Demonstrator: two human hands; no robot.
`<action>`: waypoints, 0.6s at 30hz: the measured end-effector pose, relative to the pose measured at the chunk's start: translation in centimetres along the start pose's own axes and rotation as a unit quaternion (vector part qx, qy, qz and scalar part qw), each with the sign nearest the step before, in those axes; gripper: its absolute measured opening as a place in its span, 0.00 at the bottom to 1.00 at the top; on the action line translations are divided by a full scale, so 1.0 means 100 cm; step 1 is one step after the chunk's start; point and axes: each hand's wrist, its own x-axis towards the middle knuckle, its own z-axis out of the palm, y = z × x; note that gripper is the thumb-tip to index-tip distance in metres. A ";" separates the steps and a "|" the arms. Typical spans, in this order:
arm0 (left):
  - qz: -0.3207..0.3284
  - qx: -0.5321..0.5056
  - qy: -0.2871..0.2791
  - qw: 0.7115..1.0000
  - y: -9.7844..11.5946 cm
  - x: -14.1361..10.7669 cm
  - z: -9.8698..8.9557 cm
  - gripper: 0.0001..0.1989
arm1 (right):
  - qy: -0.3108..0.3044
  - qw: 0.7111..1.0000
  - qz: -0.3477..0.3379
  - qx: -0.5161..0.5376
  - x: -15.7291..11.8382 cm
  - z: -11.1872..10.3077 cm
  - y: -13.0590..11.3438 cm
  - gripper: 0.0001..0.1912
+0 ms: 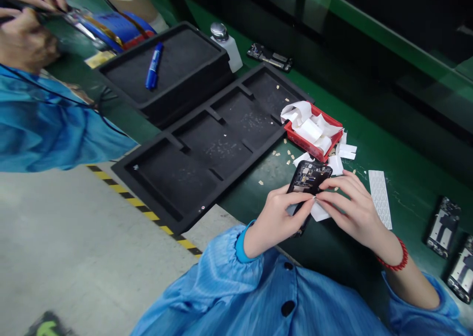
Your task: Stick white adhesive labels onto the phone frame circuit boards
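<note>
An opened phone body (308, 177) with bare circuitry showing sits tilted over the green bench, held from below and the left by my left hand (278, 219). My right hand (350, 205) meets it from the right, fingertips pinching at the phone's lower middle. A white paper piece (320, 212) pokes out beneath the fingers. Just behind stands a small red bin (300, 140) stuffed with white paper liners. A white strip of small stickers (380, 198) lies right of my right hand.
A long black foam tray (207, 149) with several compartments lies left, a second black tray (173, 65) behind it carrying a blue marker (153, 66). A white dispenser bottle (226, 44), more phone bodies (442, 226), and a co-worker's hands and blue sleeve (44, 124) at left.
</note>
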 end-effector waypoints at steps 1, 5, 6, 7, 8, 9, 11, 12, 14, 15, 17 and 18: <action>-0.005 -0.002 -0.001 1.000 0.000 0.000 0.000 0.05 | 0.002 1.000 -0.007 0.001 0.000 -0.001 0.000 0.09; -0.035 -0.009 0.002 0.999 0.002 0.000 -0.001 0.06 | 0.012 1.000 -0.025 -0.008 0.000 0.000 0.000 0.08; -0.040 -0.011 0.004 0.999 0.003 0.000 0.000 0.06 | 0.012 1.000 -0.025 -0.011 0.000 0.001 0.000 0.08; -0.045 -0.014 0.007 0.999 0.003 0.000 0.000 0.06 | 0.010 1.000 -0.023 -0.013 0.000 0.002 0.000 0.07; -0.048 -0.018 0.011 0.999 0.004 0.000 0.000 0.06 | 0.007 1.000 -0.018 -0.012 -0.001 0.003 0.000 0.07; -0.049 -0.021 0.017 0.998 0.004 0.000 0.001 0.05 | 0.002 1.000 -0.011 -0.008 -0.001 0.003 0.001 0.06; -0.049 -0.024 0.032 0.998 0.004 -0.001 0.002 0.05 | -0.010 1.000 0.001 0.008 -0.002 0.004 0.001 0.06; -0.050 -0.024 0.040 0.998 0.004 -0.001 0.002 0.05 | -0.013 1.000 0.007 0.017 -0.003 0.004 0.001 0.06; -0.050 -0.021 0.048 0.997 0.005 -0.001 0.002 0.05 | -0.004 0.999 0.023 0.026 -0.004 0.005 0.001 0.06; -0.049 -0.018 0.048 0.998 0.005 -0.001 0.002 0.05 | 0.008 0.999 0.032 0.023 -0.004 0.005 0.001 0.06; -0.042 -0.011 0.044 0.998 0.006 -0.001 0.002 0.05 | 0.033 0.998 0.042 0.013 -0.003 0.005 0.001 0.08; -0.035 -0.006 0.042 0.998 0.007 -0.002 0.002 0.05 | 0.039 0.998 0.041 0.007 -0.003 0.005 0.000 0.09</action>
